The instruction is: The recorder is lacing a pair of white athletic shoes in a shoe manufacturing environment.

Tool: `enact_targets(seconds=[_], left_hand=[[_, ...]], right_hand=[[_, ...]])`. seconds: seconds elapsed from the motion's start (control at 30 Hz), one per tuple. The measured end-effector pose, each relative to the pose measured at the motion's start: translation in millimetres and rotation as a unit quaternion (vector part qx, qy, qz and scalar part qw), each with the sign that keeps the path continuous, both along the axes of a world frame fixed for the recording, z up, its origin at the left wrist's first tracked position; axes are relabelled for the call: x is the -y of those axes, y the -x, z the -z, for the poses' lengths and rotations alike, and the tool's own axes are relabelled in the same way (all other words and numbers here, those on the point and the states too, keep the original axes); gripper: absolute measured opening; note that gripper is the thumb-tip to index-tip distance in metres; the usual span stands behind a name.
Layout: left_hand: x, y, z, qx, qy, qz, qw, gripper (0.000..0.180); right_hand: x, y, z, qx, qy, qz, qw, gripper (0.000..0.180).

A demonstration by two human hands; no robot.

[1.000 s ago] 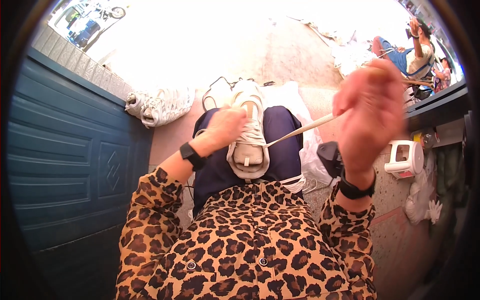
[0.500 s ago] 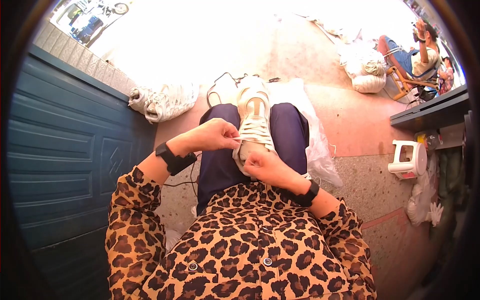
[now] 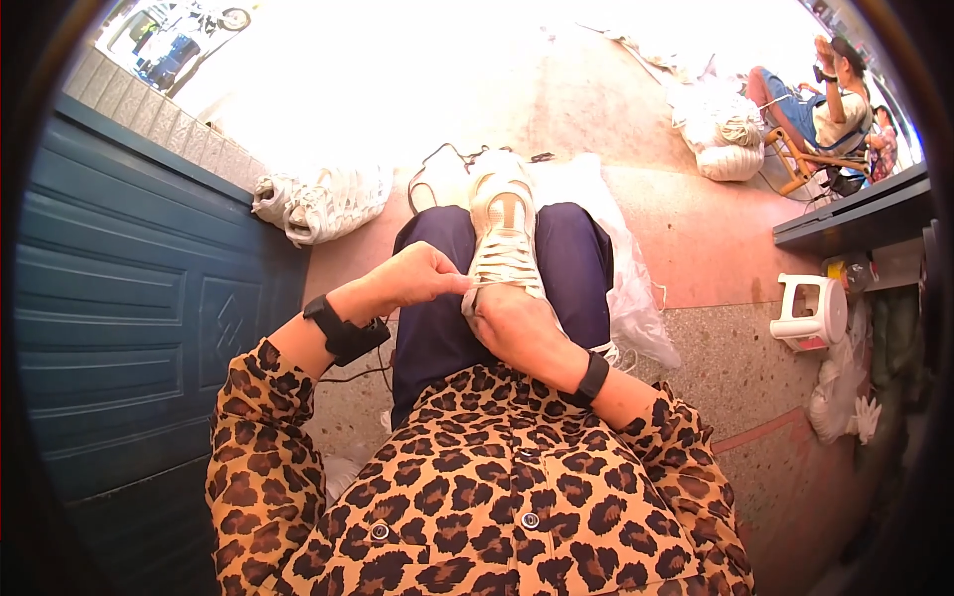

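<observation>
A white and beige sneaker (image 3: 502,211) rests lengthwise on my lap between my dark trouser legs, its toe away from me. Crisscrossed white laces (image 3: 505,262) run up its front. At the sneaker's left edge, my left hand (image 3: 417,274) is closed, with thumb and forefinger pinching a shoelace by the upper eyelets. Across the ankle opening lies my right hand (image 3: 515,326), back upward, close to the left fingertips. Its fingers bend down at the shoe's left side and are mostly hidden, so their grip does not show.
White laced shoes (image 3: 323,202) stand by the blue door (image 3: 109,268) on the left. A plastic bag (image 3: 636,318) lies right of my knee. A white stool (image 3: 807,312) and white bundles (image 3: 730,139) are farther right. Another person (image 3: 835,109) sits at the upper right.
My right hand has moved forward and left over the sneaker's opening, closer to the left fingertips. My left hand stays pinched at the lace, shifted slightly left.
</observation>
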State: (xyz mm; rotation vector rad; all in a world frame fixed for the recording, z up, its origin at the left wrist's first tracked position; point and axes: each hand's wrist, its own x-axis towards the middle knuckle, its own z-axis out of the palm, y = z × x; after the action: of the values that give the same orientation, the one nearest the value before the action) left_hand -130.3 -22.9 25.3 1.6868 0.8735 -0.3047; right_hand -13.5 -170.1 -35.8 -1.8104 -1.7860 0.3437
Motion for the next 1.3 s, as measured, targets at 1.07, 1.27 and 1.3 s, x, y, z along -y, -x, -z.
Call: enact_targets(seconds=[1.07,1.27,1.3], left_hand=[[37.3,23.9,65.3,0.126,-0.605,0.124,0.776,0.015],[35.1,11.1,56.3,0.108,-0.635,-0.041,0.764,0.013],[34.3,12.5,57.5,0.108,-0.636,-0.041,0.763,0.013]], right_hand=[[-42.3,12.5,-4.9,0.149,0.078,-0.014,0.986,0.007],[-59.5,-0.8,-22.6,-0.012,0.265,-0.025,0.964,0.017],[-62.3,-2.6,-21.9,-0.013,0.264,-0.024,0.964,0.017]])
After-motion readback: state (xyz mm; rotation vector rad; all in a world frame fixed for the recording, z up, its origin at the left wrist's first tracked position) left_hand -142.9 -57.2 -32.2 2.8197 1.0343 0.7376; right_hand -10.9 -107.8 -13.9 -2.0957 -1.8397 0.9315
